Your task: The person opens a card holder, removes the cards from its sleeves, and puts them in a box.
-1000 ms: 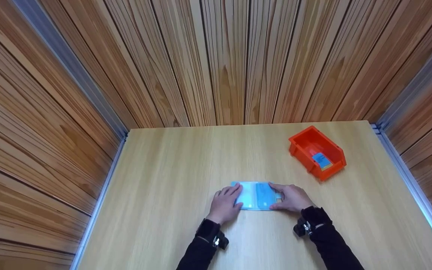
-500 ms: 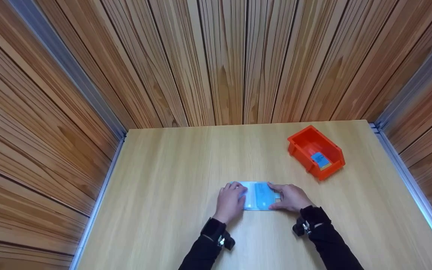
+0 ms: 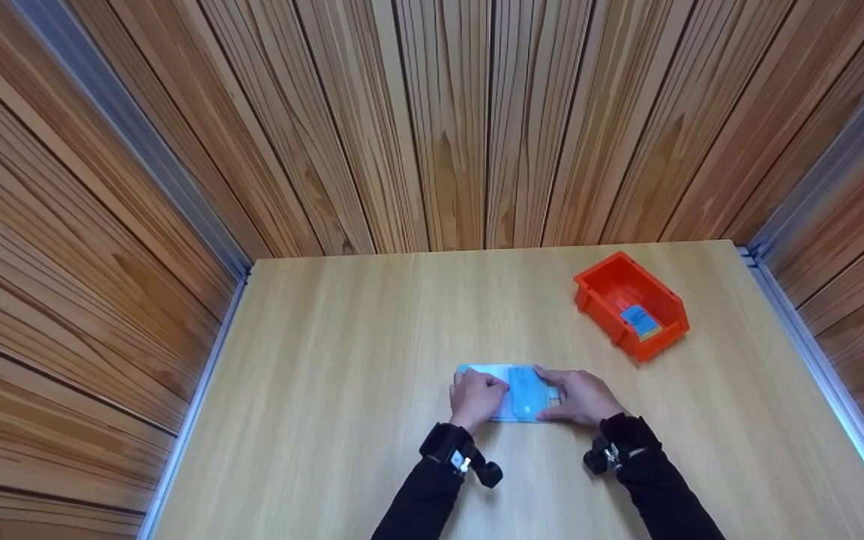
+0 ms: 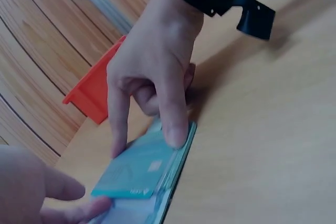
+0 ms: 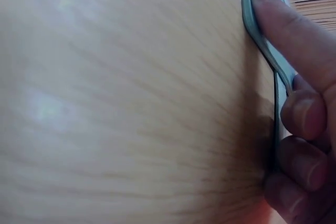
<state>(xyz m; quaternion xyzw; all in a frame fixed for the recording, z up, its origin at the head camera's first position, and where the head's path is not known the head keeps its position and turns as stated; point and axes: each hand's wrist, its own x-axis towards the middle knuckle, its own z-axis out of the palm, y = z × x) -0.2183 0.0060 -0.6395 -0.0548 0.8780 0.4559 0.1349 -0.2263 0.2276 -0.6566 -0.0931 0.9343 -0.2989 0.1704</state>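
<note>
On the table lies a light-blue, open card holder (image 3: 499, 370), with a teal card (image 3: 526, 393) over its right half. A small chip and pale lettering show on the card (image 4: 134, 169) in the left wrist view. My right hand (image 3: 586, 396) grips the holder's right end, thumb and index finger spread across its width. In the right wrist view its other fingers curl beside the edge. My left hand (image 3: 475, 394) is over the holder's left half, fingers bent. A fingertip touches the card's left edge; whether it pinches the edge is unclear.
An orange-red plastic bin (image 3: 604, 319) with a blue label (image 3: 640, 321) stands at the back right of the wooden table (image 3: 357, 330). Wood-plank walls (image 3: 447, 150) and metal rails (image 3: 829, 375) border the table.
My left hand has moved right along the holder, from its left end to the card's left edge, and its fingers have bent more. My right hand has stayed in place.
</note>
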